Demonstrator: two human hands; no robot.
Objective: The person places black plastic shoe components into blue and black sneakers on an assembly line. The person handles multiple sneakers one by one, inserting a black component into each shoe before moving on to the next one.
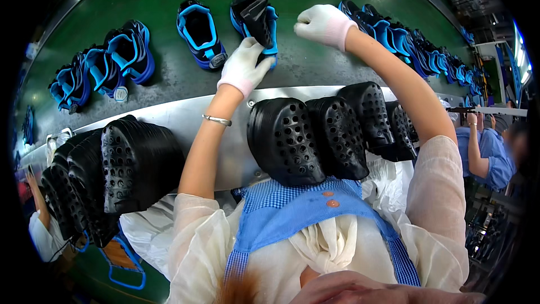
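My left hand (pixel 246 65), in a white glove, is closed on the heel of a black and blue sneaker (pixel 271 25) lying on the green work surface. A black plastic shoe insert (pixel 256 14) sits tilted in that sneaker's opening, its lower end next to my fingers. To the right, my right hand (pixel 323 25), also gloved, is curled into a fist above the surface, with nothing showing in it. Left of the held sneaker lies another sneaker (pixel 197 31), its opening showing no insert.
Stacks of black perforated inserts (pixel 287 141) stand along the metal ledge (pixel 219 152) close to my body; another stack (pixel 135 163) is at the left. Sneakers line up at left (pixel 128 53) and far right (pixel 388 34). A co-worker in blue (pixel 489 155) is at the right.
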